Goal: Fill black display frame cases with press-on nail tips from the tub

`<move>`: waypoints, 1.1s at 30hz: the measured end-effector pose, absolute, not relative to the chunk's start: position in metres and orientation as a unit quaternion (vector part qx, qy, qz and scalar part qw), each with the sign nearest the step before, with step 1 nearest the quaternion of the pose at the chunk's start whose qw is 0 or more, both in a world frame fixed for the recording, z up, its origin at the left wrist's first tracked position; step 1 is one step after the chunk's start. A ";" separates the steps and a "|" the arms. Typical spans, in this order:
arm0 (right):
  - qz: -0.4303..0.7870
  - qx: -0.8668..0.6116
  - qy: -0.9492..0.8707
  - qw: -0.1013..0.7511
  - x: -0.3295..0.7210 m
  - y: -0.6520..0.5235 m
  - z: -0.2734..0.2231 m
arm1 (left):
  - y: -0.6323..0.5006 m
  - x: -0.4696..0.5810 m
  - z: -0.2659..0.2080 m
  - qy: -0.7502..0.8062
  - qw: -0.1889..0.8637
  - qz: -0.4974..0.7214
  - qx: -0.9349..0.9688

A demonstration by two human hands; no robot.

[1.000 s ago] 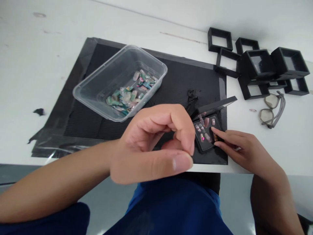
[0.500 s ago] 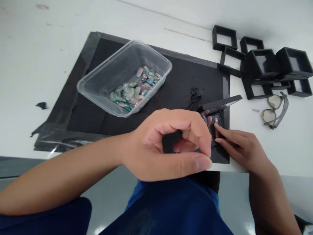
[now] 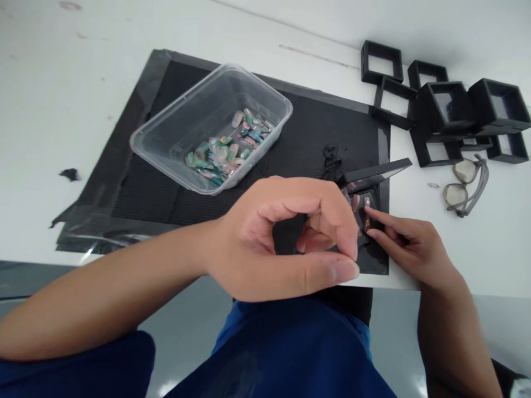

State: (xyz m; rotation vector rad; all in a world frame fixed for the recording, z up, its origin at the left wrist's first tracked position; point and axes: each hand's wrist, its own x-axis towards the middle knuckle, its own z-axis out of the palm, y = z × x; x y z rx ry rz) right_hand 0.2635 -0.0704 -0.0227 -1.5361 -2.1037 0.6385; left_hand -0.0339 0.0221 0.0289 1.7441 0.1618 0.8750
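Observation:
My left hand [image 3: 282, 240] is raised in front of the camera, its thumb and forefinger tips pressed together in a ring. Anything held between those tips is too small or hidden to see. Farther right, my right hand [image 3: 410, 243] reaches to a small black case [image 3: 369, 198], whose hinged lid [image 3: 379, 170] stands open. Its thumb and forefinger tips are at the two ends of a brownish false nail [image 3: 366, 223]. A pale, shiny false nail [image 3: 366, 202] and several pinkish ones lie in the case, partly hidden by my left hand.
A clear plastic tub [image 3: 166, 152] with several green, pink and clear false nails stands on a black mat [image 3: 307, 132]. Black open frames [image 3: 396, 105] are piled at the back right, near folded glasses [image 3: 456, 196]. Black scraps [image 3: 69, 174] lie on the white table.
My right thumb and forefinger have shifted slightly at the brownish nail, with more of it now showing. My left hand keeps its pinch; the whole view has moved a little.

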 end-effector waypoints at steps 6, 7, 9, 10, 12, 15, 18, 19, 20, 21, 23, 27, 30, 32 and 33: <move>0.220 -0.561 -0.762 0.238 0.258 -0.069 -0.020 | 0.021 -0.035 0.028 0.074 0.554 0.364 0.745; 0.217 -0.561 -0.763 0.236 0.257 -0.068 -0.019 | 0.021 -0.035 0.028 0.079 0.554 0.365 0.744; 0.209 -0.560 -0.767 0.234 0.255 -0.068 -0.018 | 0.020 -0.034 0.027 0.084 0.559 0.368 0.738; 0.205 -0.560 -0.768 0.234 0.254 -0.068 -0.017 | 0.020 -0.034 0.027 0.083 0.565 0.371 0.732; 0.198 -0.555 -0.772 0.240 0.253 -0.068 -0.017 | 0.019 -0.034 0.026 0.076 0.577 0.372 0.723; 0.194 -0.555 -0.769 0.249 0.251 -0.068 -0.016 | 0.020 -0.033 0.025 0.066 0.575 0.368 0.728; 0.213 -0.562 -0.760 0.247 0.250 -0.067 -0.014 | 0.022 -0.033 0.025 0.053 0.567 0.361 0.739; 0.221 -0.564 -0.756 0.246 0.250 -0.066 -0.014 | 0.022 -0.033 0.025 0.052 0.566 0.358 0.741; 0.227 -0.566 -0.753 0.247 0.250 -0.066 -0.013 | 0.023 -0.033 0.026 0.052 0.563 0.357 0.744; 0.230 -0.568 -0.750 0.250 0.249 -0.066 -0.014 | 0.024 -0.033 0.026 0.051 0.561 0.354 0.747; 0.228 -0.570 -0.744 0.265 0.249 -0.066 -0.015 | 0.024 -0.034 0.027 0.052 0.559 0.348 0.751; 0.220 -0.570 -0.737 0.288 0.250 -0.067 -0.020 | 0.024 -0.035 0.028 0.060 0.554 0.337 0.759; 0.213 -0.592 -0.725 0.279 0.251 -0.068 -0.022 | 0.024 -0.035 0.029 0.049 0.552 0.336 0.762; 0.216 -0.607 -0.716 0.269 0.252 -0.068 -0.022 | 0.024 -0.035 0.029 0.048 0.545 0.337 0.766; 0.221 -0.611 -0.713 0.265 0.252 -0.069 -0.021 | 0.023 -0.035 0.029 0.050 0.540 0.338 0.769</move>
